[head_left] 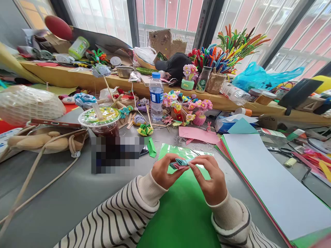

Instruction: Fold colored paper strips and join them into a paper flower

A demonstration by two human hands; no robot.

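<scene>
Above a shiny green sheet [181, 213] on the grey table, both my hands grip a small piece of folded paper [181, 162] in teal and pink, with pleat-like layers. My left hand [164, 172] pinches its left side between thumb and fingers. With thumb and forefinger, my right hand [213, 177] squeezes the pale blue right end. Just beyond my left hand lie a folded green paper strip [151, 148] and a green-and-yellow paper flower [145, 130].
Coloured paper sheets [269, 179] are stacked at the right, near scissors [284, 150]. A lidded drink cup [99, 120] and a water bottle [156, 98] stand behind. A corded bag [49, 139] lies left. Crafts and pipe cleaners [232, 48] crowd the back ledge.
</scene>
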